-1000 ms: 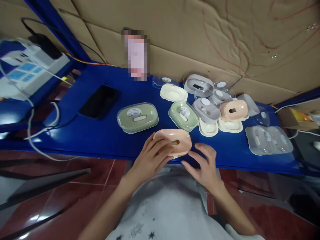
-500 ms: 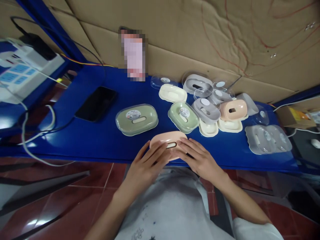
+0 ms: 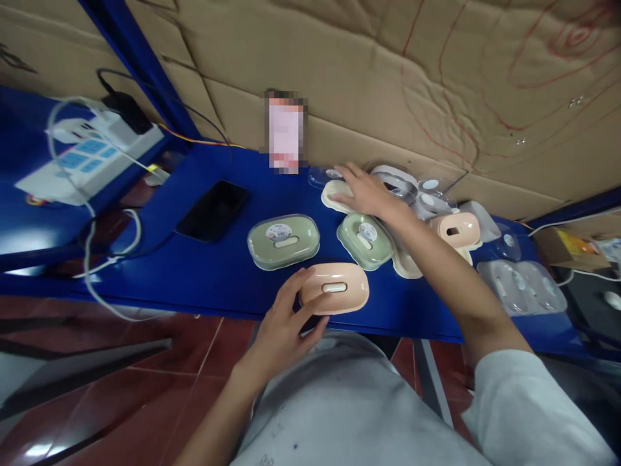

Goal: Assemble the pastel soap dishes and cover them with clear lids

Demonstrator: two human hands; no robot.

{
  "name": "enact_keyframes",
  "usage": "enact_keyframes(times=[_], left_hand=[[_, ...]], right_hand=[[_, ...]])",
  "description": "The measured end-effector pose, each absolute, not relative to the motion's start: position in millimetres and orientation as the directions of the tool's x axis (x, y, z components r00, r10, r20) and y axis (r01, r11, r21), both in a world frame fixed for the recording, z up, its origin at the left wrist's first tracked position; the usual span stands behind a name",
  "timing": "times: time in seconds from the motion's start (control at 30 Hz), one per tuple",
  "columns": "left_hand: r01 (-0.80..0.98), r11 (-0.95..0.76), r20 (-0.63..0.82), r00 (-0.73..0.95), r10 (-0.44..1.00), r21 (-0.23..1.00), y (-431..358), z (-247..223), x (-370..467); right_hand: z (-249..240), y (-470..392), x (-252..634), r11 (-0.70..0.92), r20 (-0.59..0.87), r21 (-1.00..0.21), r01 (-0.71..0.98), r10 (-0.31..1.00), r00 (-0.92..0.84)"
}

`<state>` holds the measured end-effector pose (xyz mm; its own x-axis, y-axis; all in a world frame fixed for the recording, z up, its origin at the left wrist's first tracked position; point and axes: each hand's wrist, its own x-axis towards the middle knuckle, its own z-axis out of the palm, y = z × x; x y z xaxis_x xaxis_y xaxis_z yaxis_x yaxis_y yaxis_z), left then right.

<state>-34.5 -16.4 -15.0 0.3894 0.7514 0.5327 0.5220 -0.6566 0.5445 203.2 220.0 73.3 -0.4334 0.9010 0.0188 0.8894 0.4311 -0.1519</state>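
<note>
Peach case (image 3: 354, 286) sits by the tabletop's (image 3: 208, 278) front edge — our left hand (image 3: 279, 327) holding its left end, our right hand (image 3: 369, 191) spread wide over the cream tray (image 3: 334, 188) near the back edge.

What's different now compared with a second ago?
The right hand let go of the peach dish and moved forward, over the cream tray and clear lid; I can't tell if it touches them. A white piece now shows mid-dish, where it looked dark at first. The left hand stays around the dish's left end; the black phone lies as before.
</note>
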Motion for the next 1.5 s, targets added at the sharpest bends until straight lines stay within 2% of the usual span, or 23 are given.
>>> enact_keyframes(times=[0.1, 0.23, 0.37, 0.5, 0.63, 0.73, 0.83, 1.13, 1.37, 1.5], left_hand=[[0.491, -0.636, 0.522, 0.366, 0.770, 0.595, -14.9, -15.5, -38.0], [0.482, -0.624, 0.532, 0.330, 0.779, 0.615, -12.0, -19.4, -37.5], [0.476, -0.577, 0.507, 0.280, 0.815, 0.664, -11.6, -23.3, -36.0], [0.471, -0.539, 0.507, 0.208, 0.837, 0.698, -9.9, -25.8, -36.8], [0.470, -0.593, 0.567, 0.216, 0.795, 0.654, -6.4, -25.1, -39.1], [0.504, -0.581, 0.526, 0.264, 0.808, 0.639, -6.0, -21.3, -40.9], [0.527, -0.556, 0.472, 0.300, 0.829, 0.642, -7.0, -18.3, -42.1], [0.562, -0.538, 0.444, 0.309, 0.841, 0.628, -9.1, -18.6, -34.1], [0.598, -0.588, 0.505, 0.325, 0.799, 0.545, -10.5, -20.1, -31.3], [0.618, -0.593, 0.532, 0.311, 0.788, 0.516, -12.1, -19.6, -41.0]], right_hand=[[55.5, 249.2, 195.2, 0.347, -0.023, -0.207, 0.915, 0.933, -0.359], [59.6, 240.3, 202.7, 0.348, 0.083, -0.243, 0.905, 0.937, -0.338], [80.1, 162.3, 222.1, 0.504, 0.329, -0.237, 0.831, 0.846, -0.419], [74.4, 40.1, 229.1, 0.554, 0.422, -0.222, 0.802, 0.797, -0.433], [47.7, -30.0, 217.3, 0.543, 0.341, -0.244, 0.804, 0.824, -0.453], [34.5, -34.0, 207.5, 0.578, 0.292, -0.273, 0.769, 0.811, -0.507], [28.4, -25.0, 204.8, 0.598, 0.327, -0.276, 0.752, 0.795, -0.511], [10.5, -18.5, 212.2, 0.595, 0.450, -0.320, 0.737, 0.780, -0.435], [5.2, -30.1, 204.6, 0.569, 0.411, -0.285, 0.771, 0.799, -0.438], [9.0, -27.3, 211.8, 0.615, 0.412, -0.266, 0.742, 0.769, -0.489]])
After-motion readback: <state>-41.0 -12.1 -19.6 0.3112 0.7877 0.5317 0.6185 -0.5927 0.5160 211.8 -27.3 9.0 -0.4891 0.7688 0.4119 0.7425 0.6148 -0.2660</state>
